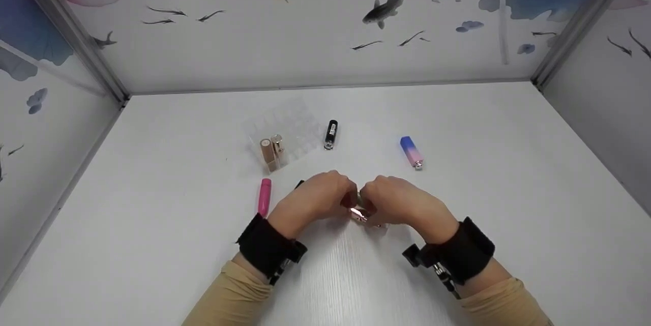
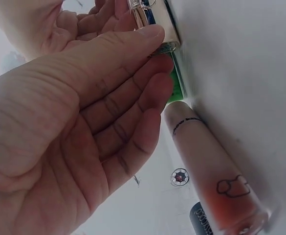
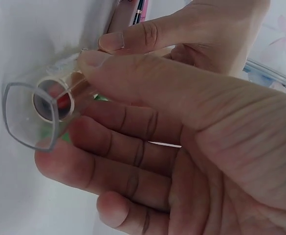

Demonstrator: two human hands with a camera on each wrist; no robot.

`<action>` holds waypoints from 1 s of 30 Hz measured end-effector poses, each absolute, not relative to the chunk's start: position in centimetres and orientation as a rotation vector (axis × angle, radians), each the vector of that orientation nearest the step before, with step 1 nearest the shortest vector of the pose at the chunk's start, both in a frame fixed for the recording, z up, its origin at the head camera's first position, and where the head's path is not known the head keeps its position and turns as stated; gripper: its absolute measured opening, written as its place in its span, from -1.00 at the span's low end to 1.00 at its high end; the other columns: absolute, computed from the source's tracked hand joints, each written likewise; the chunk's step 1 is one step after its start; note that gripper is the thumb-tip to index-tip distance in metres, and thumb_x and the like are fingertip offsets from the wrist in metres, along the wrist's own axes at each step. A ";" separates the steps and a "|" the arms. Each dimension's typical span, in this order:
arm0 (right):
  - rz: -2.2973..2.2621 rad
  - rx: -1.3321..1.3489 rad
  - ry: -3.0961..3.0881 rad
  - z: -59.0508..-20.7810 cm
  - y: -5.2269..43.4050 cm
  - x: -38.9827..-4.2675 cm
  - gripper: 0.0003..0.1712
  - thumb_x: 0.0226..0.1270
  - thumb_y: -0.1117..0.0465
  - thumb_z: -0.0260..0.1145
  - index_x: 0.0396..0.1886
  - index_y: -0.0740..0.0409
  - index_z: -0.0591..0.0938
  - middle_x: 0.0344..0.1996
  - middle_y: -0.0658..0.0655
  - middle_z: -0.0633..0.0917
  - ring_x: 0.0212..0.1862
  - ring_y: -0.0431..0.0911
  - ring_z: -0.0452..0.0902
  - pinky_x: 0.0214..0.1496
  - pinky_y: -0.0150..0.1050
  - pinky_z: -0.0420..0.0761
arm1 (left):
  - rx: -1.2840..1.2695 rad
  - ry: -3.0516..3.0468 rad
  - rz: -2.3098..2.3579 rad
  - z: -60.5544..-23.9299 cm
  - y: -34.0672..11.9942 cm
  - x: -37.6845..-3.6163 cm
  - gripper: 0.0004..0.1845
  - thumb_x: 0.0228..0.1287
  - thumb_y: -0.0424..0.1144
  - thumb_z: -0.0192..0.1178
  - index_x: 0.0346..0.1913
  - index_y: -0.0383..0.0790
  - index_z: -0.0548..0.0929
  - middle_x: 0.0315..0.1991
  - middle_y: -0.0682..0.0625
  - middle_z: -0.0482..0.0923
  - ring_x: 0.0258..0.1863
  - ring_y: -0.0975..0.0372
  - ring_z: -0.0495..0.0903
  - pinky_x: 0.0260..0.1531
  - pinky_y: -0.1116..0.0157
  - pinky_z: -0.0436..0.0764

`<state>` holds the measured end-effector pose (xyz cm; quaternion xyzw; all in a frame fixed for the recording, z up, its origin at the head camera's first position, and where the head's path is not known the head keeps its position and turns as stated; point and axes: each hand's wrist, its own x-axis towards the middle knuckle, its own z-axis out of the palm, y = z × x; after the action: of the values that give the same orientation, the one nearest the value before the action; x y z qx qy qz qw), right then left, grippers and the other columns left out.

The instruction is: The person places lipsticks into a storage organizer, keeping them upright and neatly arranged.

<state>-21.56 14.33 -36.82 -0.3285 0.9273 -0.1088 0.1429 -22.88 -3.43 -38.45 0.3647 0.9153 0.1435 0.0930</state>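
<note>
With both hands at the front-centre of the table (image 1: 178, 163), I hold one gold-toned tube (image 1: 359, 215) between them, just above the table surface or against it (I cannot tell which). My left hand (image 1: 318, 196) pinches one end of the tube between thumb and index finger; its other fingers lie together, gently bent. My right hand (image 1: 404, 203) pinches the same tube farther along, thumb opposed to the fingers, with the lower fingertips slightly apart. On the right-hand side, a clear square sleeve (image 3: 23, 120) projects past my fingertips, with a round gold-rimmed opening (image 3: 53, 100) visible through it. A green part (image 2: 176, 81) shows behind my left fingertips (I cannot tell what it belongs to). A peach-to-red tube (image 2: 209, 171) lies near my left hand, with a dark lettered tube (image 2: 200, 219) partly hidden behind it. A magenta tube (image 1: 264, 197) lies just beside my left wrist. Beyond my hands, a clear compartmented organizer (image 1: 300, 125) carries a brown tube (image 1: 267, 151) and a clear-and-gold tube (image 1: 277, 143), both in its near left portion. A black tube (image 1: 331, 135) lies just right of the organizer, and a blue-to-pink tube (image 1: 411, 153) lies farther right, well apart from it. Each wrist carries a black strap (image 1: 465, 249), worn below a tan sleeve (image 1: 503, 300).
</note>
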 end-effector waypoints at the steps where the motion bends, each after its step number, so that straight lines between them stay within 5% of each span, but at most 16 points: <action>1: -0.318 -0.947 2.676 -36.9 14.3 -21.6 -0.70 0.04 0.31 0.48 -0.69 0.09 0.51 -0.74 -0.13 0.33 -0.58 -0.23 0.20 -0.53 -0.41 0.16 | 1.086 2.717 0.424 -38.5 -3.4 -22.9 -0.87 0.13 -0.44 0.35 -0.25 -0.21 0.76 -0.38 0.00 0.72 -0.34 0.23 0.57 -0.22 0.28 0.62; 12: -0.429 -1.076 2.653 -36.9 14.8 -22.0 -0.65 0.12 0.33 0.41 -0.70 0.15 0.43 -0.72 -0.13 0.23 -0.58 -0.27 0.13 -0.54 -0.45 0.09 | 1.083 2.681 0.495 -37.7 -3.9 -22.7 -0.89 0.20 -0.37 0.37 -0.20 -0.23 0.76 -0.32 -0.02 0.75 -0.30 0.24 0.59 -0.18 0.30 0.61; 24: -0.456 -1.151 2.705 -35.6 15.8 -22.5 -0.90 0.15 0.34 0.38 -0.40 0.21 0.58 -0.53 0.05 0.68 -0.52 -0.26 0.41 -0.48 -0.46 0.36 | 0.969 2.606 0.712 -35.8 -5.5 -23.2 -0.82 0.40 -0.26 0.24 -0.02 -0.23 0.62 -0.15 -0.05 0.73 -0.17 0.20 0.61 -0.07 0.24 0.59; 30: -0.612 -1.140 2.800 -35.6 16.0 -22.9 -0.87 0.33 0.32 0.34 -0.22 0.25 0.56 -0.32 0.16 0.76 -0.32 -0.08 0.66 -0.27 -0.25 0.64 | 0.926 2.630 1.027 -35.7 -6.0 -24.1 -0.79 0.45 -0.24 0.18 0.05 -0.22 0.60 -0.04 -0.07 0.73 -0.02 0.17 0.71 0.04 0.21 0.65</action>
<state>-22.94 16.02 -35.64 -0.3694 0.9074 -0.1984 0.0286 -24.11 -6.01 -35.71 0.3107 0.8819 0.3443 0.0850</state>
